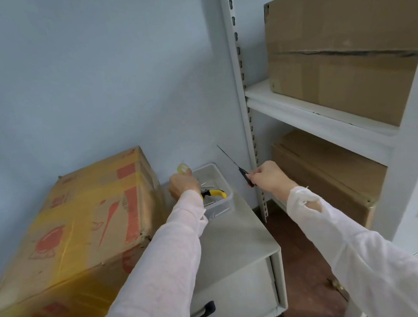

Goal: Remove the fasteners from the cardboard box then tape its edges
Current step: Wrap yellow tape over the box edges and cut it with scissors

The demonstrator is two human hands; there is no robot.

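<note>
My left hand [183, 185] pinches a small translucent yellow ring [183, 168] over the clear plastic tray [227, 200], which holds yellow-handled pliers [213, 194]. Further right, my right hand [269, 175] has its fingers curled round a thin black-handled blade [232, 161]. The yellow-taped brown cardboard box [80, 223] lies left of the tray, on the grey metal cabinet [236, 235].

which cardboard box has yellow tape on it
The red-printed box on the grey cabinet. The upper shelf box and lower shelf box are plain brown.
</note>
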